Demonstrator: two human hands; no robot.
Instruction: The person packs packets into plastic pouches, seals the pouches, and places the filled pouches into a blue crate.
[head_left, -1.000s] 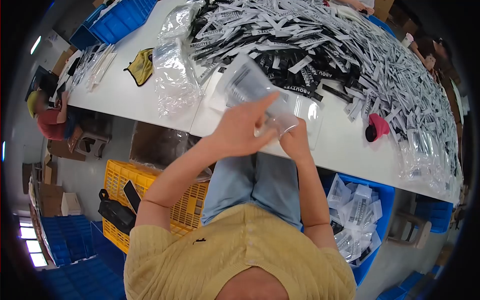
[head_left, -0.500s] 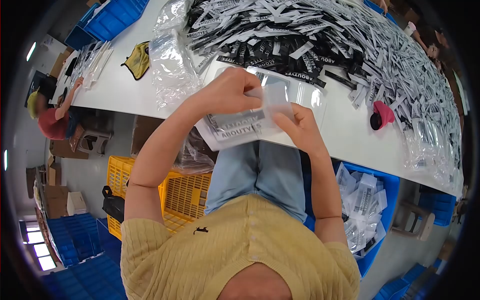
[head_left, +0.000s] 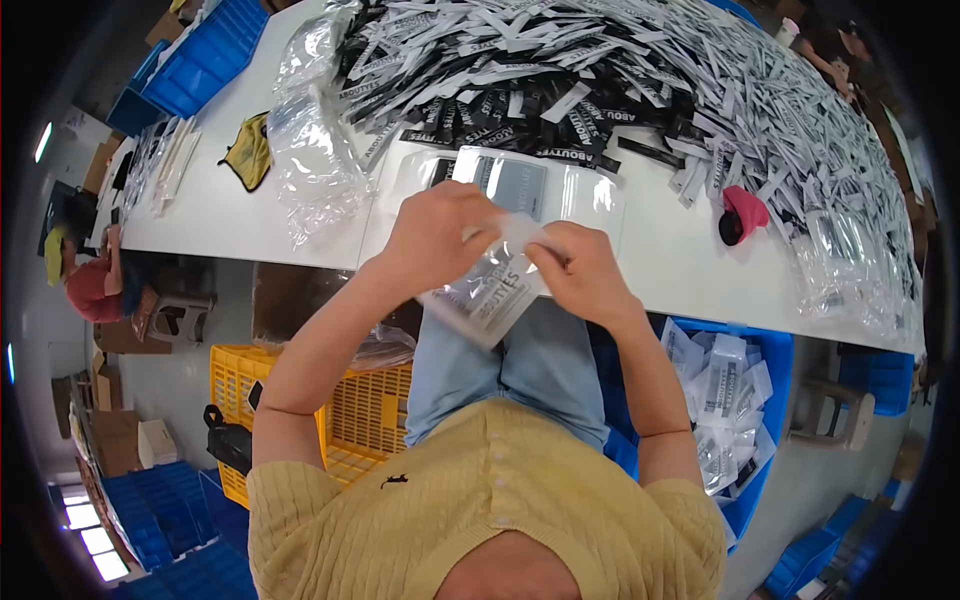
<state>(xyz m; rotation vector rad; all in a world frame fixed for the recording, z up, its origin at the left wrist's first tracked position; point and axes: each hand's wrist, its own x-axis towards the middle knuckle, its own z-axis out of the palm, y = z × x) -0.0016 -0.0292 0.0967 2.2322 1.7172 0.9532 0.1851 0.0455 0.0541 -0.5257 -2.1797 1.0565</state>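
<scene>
A clear plastic bag with printed lettering (head_left: 495,300) hangs tilted over my lap, just off the table's front edge. My left hand (head_left: 440,235) pinches its upper left part. At the upper right part, my right hand (head_left: 580,270) grips it between thumb and fingers. The bag is partly blurred and its upper edge is bunched between the hands. Behind my hands on the table lie more clear bags with a grey printed panel (head_left: 515,185).
Black and white labels (head_left: 540,50) form a large heap across the table (head_left: 690,265). Clear bags (head_left: 310,150) lie left, beside a yellow-black cloth (head_left: 247,152). A pink item (head_left: 745,212) sits right. A blue bin of filled bags (head_left: 765,400) and yellow crates (head_left: 370,410) stand below. A co-worker (head_left: 90,285) sits left.
The bag has swung lower and turned to a steeper tilt. My hands have shifted, the left one downward, and the stacked bags behind show more. The whole view has moved slightly.
</scene>
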